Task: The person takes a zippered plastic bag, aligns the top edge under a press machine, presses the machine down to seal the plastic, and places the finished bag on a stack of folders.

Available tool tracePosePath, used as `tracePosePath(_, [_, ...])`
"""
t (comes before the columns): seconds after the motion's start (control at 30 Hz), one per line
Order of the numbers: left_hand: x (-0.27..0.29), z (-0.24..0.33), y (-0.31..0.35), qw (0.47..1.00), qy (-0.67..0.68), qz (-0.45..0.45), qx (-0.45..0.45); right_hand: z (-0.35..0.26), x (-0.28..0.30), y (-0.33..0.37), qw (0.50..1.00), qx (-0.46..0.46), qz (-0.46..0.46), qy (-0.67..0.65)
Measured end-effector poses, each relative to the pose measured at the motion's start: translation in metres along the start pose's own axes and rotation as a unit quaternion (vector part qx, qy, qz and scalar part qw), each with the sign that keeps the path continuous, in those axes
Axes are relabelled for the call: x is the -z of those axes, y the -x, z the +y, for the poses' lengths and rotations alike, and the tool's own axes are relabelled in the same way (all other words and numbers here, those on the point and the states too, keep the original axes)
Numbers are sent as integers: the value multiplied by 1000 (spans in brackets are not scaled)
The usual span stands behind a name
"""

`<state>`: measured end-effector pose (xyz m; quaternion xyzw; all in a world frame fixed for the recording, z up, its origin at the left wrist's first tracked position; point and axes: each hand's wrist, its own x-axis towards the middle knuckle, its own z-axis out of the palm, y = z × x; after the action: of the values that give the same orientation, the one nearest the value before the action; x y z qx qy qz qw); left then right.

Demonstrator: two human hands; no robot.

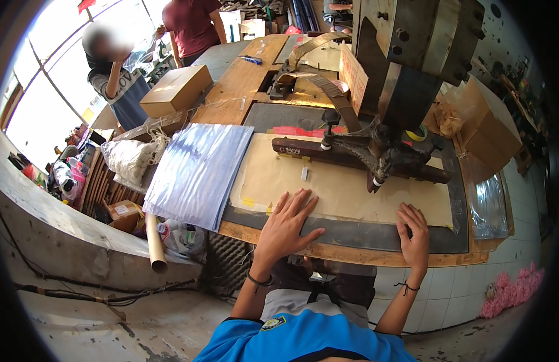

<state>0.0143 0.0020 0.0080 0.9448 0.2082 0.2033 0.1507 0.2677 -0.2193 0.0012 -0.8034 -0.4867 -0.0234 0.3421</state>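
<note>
My left hand point(290, 225) lies with fingers spread on the near edge of a tan sheet point(346, 196), its palm over the dark work mat point(346, 234). To the right, my right hand point(414, 232) rests by the sheet's near right edge, fingers slightly bent and apart, holding nothing visible. Across the sheet runs a dark metal press bar point(309, 151), fixed to a heavy machine head point(406, 90). A small pale block point(304, 174) sits on the sheet in front of the bar. Left of my left hand is a stack of clear bluish plastic sheets point(198, 166).
A cardboard box point(176, 90) stands beyond the plastic stack, and another box point(489, 123) stands at the right. Clear plastic packs point(489, 202) lie at the table's right side. A cardboard tube point(154, 241) leans at the left. Two people are across the table at the far left.
</note>
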Motion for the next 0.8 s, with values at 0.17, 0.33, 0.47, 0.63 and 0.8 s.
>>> tracePosePath(0.17, [2, 0, 1, 1000, -1, 0, 1, -1, -1, -1, 1000, 5, 0, -4])
tracePosePath(0.33, [2, -2, 3, 1000, -6, -20, 3, -2, 0, -1, 1000, 2, -3, -6])
tracePosePath(0.47, [-1, -1, 3, 1000, -1, -1, 4, -1, 0, 0, 1000, -1, -6, -5])
tracePosePath(0.63, [0, -1, 3, 1000, 3, -1, 6, 1, 1, 1, 1000, -13, -24, 7])
tracePosePath(0.8, [0, -1, 3, 1000, 9, 5, 4, -1, 3, 0, 1000, -12, -25, 5])
